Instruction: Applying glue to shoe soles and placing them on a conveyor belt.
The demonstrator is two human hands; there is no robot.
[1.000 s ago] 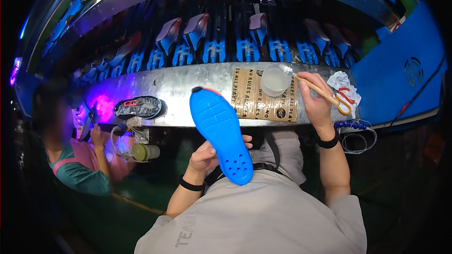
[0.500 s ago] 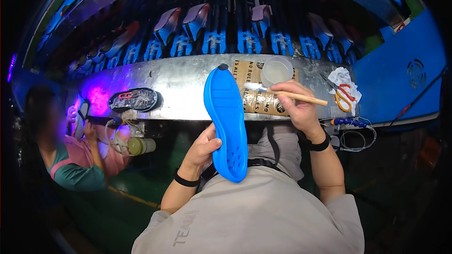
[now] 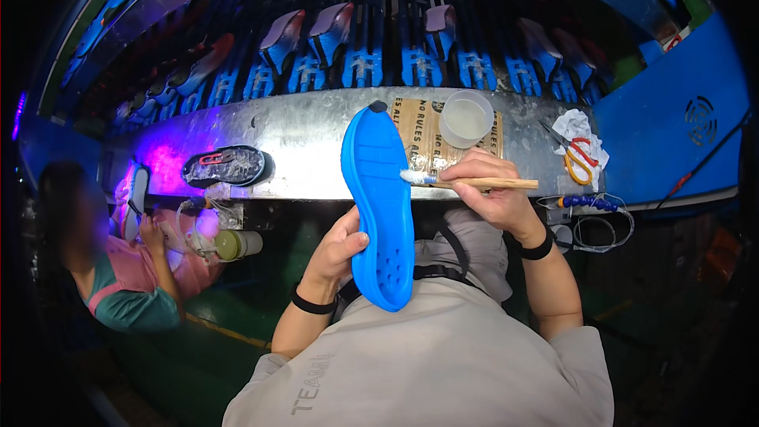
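A bright blue shoe sole [image 3: 379,198] with a black toe tip is gripped at its left edge by my left hand [image 3: 338,251], toe pointing away from me. Its heel end, dotted with small holes, lies close to my waist. My right hand [image 3: 496,196] is closed round the wooden handle of a brush [image 3: 506,183]. The white bristles are at the sole's right edge, around its middle; whether they touch it I cannot tell. Past my right hand, a clear plastic tub [image 3: 465,119] of cloudy liquid stands on brown printed cardboard [image 3: 417,133].
On the metal bench [image 3: 304,126] sit a dark shoe piece [image 3: 225,167], scissors [image 3: 581,160] with red and orange handles, and crumpled white paper [image 3: 573,122]. Behind runs a rack of shoes on blue holders [image 3: 364,67]. At left a co-worker [image 3: 138,292] handles a sole.
The brush has moved from near the tub toward me and slightly left, its bristles now at the sole's edge. The co-worker's sole has turned more upright.
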